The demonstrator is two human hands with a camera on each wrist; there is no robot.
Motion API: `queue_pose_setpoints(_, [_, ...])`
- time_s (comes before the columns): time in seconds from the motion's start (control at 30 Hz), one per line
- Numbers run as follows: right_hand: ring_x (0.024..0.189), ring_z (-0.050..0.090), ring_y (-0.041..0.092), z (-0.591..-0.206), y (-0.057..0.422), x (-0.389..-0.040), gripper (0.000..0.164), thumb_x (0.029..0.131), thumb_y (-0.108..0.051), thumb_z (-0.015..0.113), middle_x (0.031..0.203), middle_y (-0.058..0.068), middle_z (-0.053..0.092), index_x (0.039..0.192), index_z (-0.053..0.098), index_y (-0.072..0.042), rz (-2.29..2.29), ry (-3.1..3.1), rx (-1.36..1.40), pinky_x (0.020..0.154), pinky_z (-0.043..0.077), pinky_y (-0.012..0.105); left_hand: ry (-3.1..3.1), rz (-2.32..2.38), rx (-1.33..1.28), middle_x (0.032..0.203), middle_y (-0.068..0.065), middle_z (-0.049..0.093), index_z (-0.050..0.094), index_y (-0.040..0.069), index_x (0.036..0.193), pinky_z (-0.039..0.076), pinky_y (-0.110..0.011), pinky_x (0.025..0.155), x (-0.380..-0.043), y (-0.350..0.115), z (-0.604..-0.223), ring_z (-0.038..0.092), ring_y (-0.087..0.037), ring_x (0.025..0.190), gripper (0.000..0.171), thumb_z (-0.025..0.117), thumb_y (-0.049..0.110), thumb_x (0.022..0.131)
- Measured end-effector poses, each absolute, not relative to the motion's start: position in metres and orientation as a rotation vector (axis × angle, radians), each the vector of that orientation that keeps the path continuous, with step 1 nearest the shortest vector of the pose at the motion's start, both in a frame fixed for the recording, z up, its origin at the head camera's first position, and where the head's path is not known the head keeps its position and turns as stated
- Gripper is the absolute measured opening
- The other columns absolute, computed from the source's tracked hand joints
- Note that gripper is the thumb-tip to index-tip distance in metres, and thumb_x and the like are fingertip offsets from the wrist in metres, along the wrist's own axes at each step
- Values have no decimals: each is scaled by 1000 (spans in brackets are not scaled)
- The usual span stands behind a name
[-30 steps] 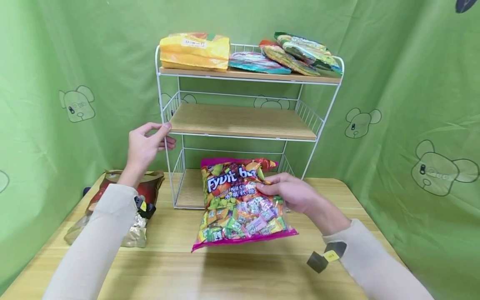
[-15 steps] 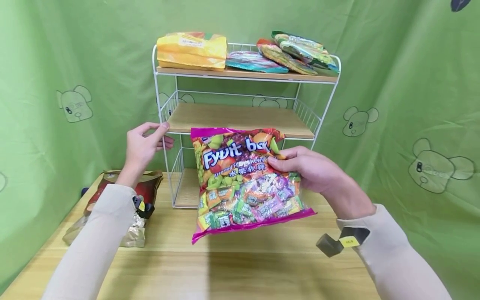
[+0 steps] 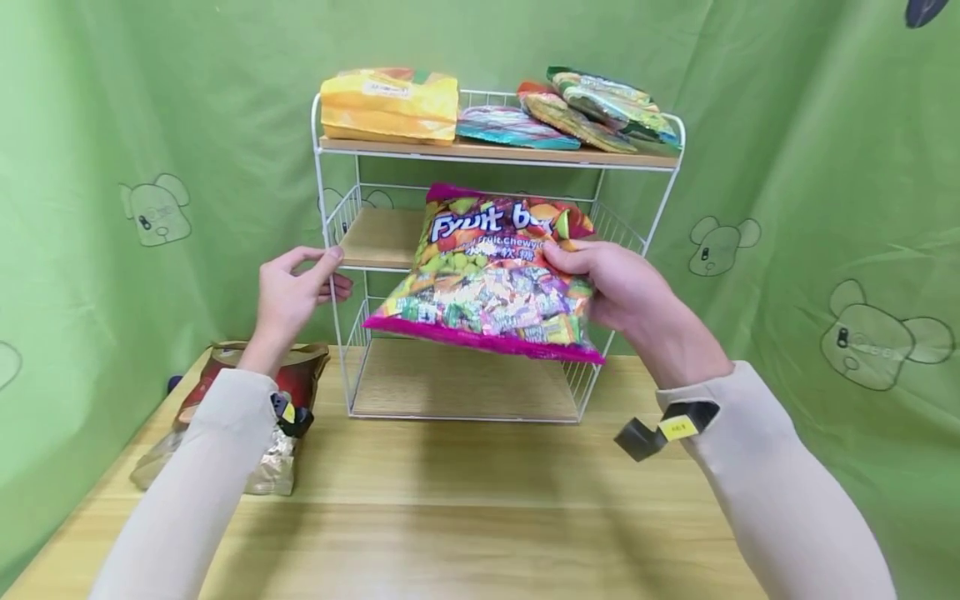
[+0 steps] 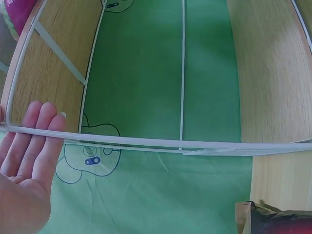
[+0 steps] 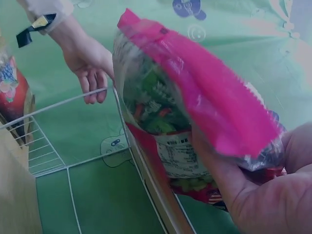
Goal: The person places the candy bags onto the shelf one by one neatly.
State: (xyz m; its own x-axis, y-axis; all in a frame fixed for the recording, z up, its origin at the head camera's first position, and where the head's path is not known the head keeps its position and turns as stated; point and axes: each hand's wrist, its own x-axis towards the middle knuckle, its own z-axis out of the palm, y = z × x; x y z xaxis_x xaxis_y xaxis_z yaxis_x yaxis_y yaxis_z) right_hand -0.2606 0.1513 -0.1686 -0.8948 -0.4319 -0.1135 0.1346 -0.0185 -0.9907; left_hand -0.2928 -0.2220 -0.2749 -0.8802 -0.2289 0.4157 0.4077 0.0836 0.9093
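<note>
My right hand (image 3: pixel 622 283) grips the right side of a bag of fruit chewy candy (image 3: pixel 487 292) with magenta edges, thumb on its printed front. The bag hangs tilted in front of the middle shelf board (image 3: pixel 382 233), its top end reaching over it. In the right wrist view, fingers lie behind the bag (image 5: pixel 165 107). My left hand (image 3: pixel 292 287) holds the white wire rack (image 3: pixel 339 325) at its left front post, level with the middle board. The thumb is on the near side; in the left wrist view the fingers (image 4: pixel 36 146) extend behind the post.
On the rack's top board lie a yellow bag (image 3: pixel 390 104), a teal packet (image 3: pixel 517 127) and green packets (image 3: pixel 615 100) at the right. A red-brown bag (image 3: pixel 300 375) lies on the wooden table (image 3: pixel 480 517), left of the rack. Green cloth (image 3: pixel 825 208) surrounds everything.
My right hand has raised the candy bag from before the lower shelf to the middle board, tipping its top away from me. My left hand has stayed on the rack.
</note>
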Motion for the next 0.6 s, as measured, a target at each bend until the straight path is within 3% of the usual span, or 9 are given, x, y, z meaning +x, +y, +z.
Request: queue_pose_setpoints(0.6, [70,71,17,-165,138,-329,25,105,-28,58,86,5,70,119,50,-9,-2071,1894,-45,65,65,26,-1899,-1866,-179,76,-6,77,68,1,111,67,-31,74,-292,-220,-274,75,-17,67,35,74,31,94])
